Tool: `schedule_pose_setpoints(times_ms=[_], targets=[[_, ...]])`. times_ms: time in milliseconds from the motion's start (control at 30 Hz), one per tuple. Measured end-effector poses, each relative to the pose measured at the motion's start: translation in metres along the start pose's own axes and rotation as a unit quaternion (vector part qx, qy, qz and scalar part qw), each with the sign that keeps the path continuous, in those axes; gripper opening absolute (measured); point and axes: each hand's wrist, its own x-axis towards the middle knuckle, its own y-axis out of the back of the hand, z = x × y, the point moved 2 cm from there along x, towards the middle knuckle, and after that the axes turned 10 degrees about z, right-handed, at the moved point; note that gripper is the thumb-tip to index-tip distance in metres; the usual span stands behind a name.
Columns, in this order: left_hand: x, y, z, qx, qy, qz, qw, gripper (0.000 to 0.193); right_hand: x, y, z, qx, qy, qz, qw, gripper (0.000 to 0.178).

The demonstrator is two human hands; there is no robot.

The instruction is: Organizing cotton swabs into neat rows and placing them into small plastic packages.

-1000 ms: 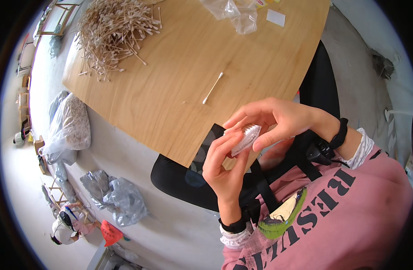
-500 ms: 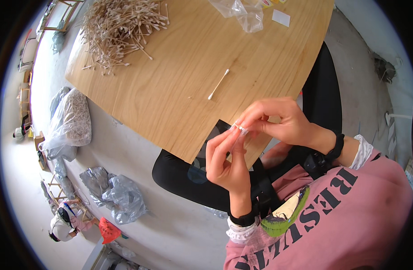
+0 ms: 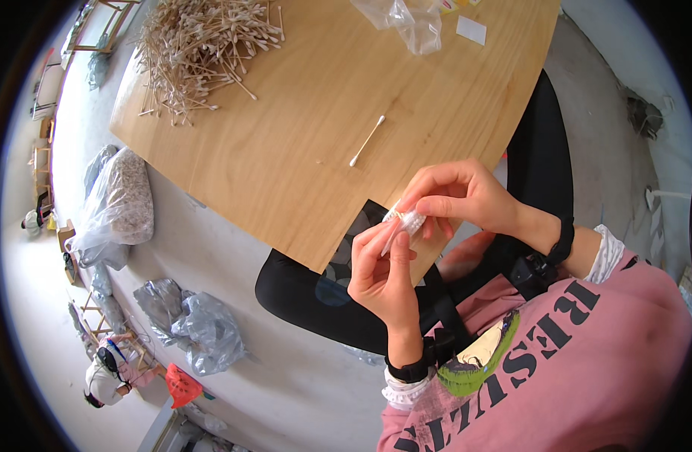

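Both hands meet over the table's near edge around a small white bundle (image 3: 412, 221), whose bumpy end looks like packed cotton swab tips. My left hand (image 3: 385, 273) grips it from below, thumb and fingers closed on it. From the right, the thumb and fingers of my right hand (image 3: 466, 200) pinch its upper side. Fingers cover most of the bundle, so its length is hidden. A single cotton swab (image 3: 367, 142) lies on the wooden table (image 3: 285, 173) beyond my hands. At the far left of the tabletop is a large loose heap of cotton swabs (image 3: 199, 53).
A clear plastic bag (image 3: 410, 22) and a white card (image 3: 472, 30) lie at the table's far side. A black chair (image 3: 300, 294) curves under the near edge. On the floor to the left stand a filled clear sack (image 3: 127, 200) and grey plastic bags (image 3: 206, 331). Another person (image 3: 108, 373) is farther off.
My hands have turned the bundle, so more of its bumpy white end shows between the fingers. The right thumb has shifted onto its upper side. The single swab and the heap stay put.
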Motion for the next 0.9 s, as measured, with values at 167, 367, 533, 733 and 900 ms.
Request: schedule_pose_setpoints(times_ms=[167, 367, 533, 733, 900], targets=[[0.005, 0.0, -0.001, -0.005, -0.02, 0.02, 1.0, 0.024, -0.001, -0.004, -0.007, -0.046, 0.014, -0.004, 0.999, 0.019], [0.011, 0.002, 0.006, 0.065, -0.106, -0.031, 0.992, 0.019, 0.004, -0.001, -0.008, -0.213, 0.328, -0.001, 0.92, 0.021], [0.005, -0.002, 0.002, 0.112, -0.187, 0.02, 0.976, 0.015, -0.003, -0.01, -0.006, -0.309, 0.42, 0.054, 0.851, 0.016], [0.007, -0.007, 0.001, 0.11, -0.167, 0.003, 0.98, 0.021, -0.001, -0.002, -0.013, -0.25, 0.296, 0.03, 0.921, 0.017], [0.002, -0.009, 0.03, 0.156, -0.287, 0.015, 0.945, 0.019, -0.016, -0.013, -0.029, -0.246, 0.351, 0.058, 0.901, 0.013]])
